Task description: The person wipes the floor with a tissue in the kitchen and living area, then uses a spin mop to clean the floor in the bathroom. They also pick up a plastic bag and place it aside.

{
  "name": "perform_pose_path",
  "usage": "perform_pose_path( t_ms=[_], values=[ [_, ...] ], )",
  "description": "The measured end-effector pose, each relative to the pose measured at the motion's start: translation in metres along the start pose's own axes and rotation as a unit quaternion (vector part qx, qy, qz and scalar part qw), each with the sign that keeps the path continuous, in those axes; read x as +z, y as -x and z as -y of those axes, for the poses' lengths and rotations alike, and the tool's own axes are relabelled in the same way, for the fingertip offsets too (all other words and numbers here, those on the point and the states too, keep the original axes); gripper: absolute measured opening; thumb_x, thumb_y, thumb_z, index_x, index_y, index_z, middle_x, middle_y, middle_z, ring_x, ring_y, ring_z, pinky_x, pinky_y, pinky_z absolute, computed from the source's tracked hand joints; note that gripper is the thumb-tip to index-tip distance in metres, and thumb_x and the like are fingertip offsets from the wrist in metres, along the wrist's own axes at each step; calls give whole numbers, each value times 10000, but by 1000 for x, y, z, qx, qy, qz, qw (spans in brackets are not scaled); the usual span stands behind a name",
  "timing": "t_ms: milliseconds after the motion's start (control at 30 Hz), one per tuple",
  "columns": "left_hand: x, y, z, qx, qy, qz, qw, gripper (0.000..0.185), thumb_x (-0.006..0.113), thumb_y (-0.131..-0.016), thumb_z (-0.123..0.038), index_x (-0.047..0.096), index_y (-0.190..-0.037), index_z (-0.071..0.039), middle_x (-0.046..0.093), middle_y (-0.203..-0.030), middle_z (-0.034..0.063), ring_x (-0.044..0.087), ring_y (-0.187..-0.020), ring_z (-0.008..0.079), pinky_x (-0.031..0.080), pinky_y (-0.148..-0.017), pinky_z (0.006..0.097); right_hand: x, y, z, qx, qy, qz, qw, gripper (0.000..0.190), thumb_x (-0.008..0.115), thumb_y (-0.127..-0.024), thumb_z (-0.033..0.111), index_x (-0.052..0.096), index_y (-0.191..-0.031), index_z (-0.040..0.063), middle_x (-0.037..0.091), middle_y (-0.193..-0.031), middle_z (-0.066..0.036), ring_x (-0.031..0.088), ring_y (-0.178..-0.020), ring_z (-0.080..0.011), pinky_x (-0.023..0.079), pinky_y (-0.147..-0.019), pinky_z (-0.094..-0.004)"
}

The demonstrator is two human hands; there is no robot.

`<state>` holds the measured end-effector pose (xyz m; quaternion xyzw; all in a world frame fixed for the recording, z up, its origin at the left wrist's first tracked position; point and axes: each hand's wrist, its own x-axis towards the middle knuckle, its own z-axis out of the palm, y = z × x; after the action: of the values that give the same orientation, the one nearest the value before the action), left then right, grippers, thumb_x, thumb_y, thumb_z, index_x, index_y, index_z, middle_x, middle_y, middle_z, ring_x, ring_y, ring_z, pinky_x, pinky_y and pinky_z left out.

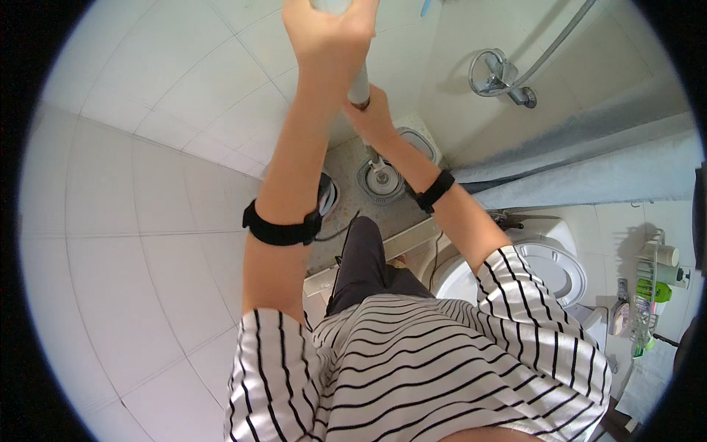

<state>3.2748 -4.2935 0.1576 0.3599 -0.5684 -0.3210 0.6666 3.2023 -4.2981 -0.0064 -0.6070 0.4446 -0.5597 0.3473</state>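
Observation:
A long pale pole (360,85) runs from the top of the view down towards the floor. Around its upper part my left hand (331,33) is closed, at the top edge. Lower on the same pole my right hand (371,113) grips it. Below my right hand, the pole's lower end meets a round grey-and-white spin basket (381,179), part of a mop bucket (417,141) standing on the floor. Whether a mop head sits in the basket cannot be told. Each forearm wears a black strap.
Tiled walls rise at the left and top. At the right are a shower mixer (494,77) with its hose, a hanging curtain (580,166), a white toilet (552,271) and a wire rack (652,287) of bottles. A raised sill (409,237) crosses before my legs.

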Motion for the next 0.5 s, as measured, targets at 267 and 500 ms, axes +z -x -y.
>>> perform_pose_path(
  t_ms=[267,500],
  values=[
    [-14,52,80,-82,11,-19,996,121,577,-740,-69,515,-646,-27,520,-572,21,514,-513,105,399,-489,255,7,37,-75,36,46,48,997,193,581,-798,177,559,-824,-12,556,-622,-81,484,-571,-146,395,-538,-321],
    [0,130,149,-134,-57,-4,989,123,631,-708,-45,509,-705,-27,531,-598,26,547,-556,132,434,-526,280,-10,74,-148,63,74,61,993,282,581,-811,232,604,-976,5,644,-839,-140,600,-749,-201,444,-683,-314]
  ],
)
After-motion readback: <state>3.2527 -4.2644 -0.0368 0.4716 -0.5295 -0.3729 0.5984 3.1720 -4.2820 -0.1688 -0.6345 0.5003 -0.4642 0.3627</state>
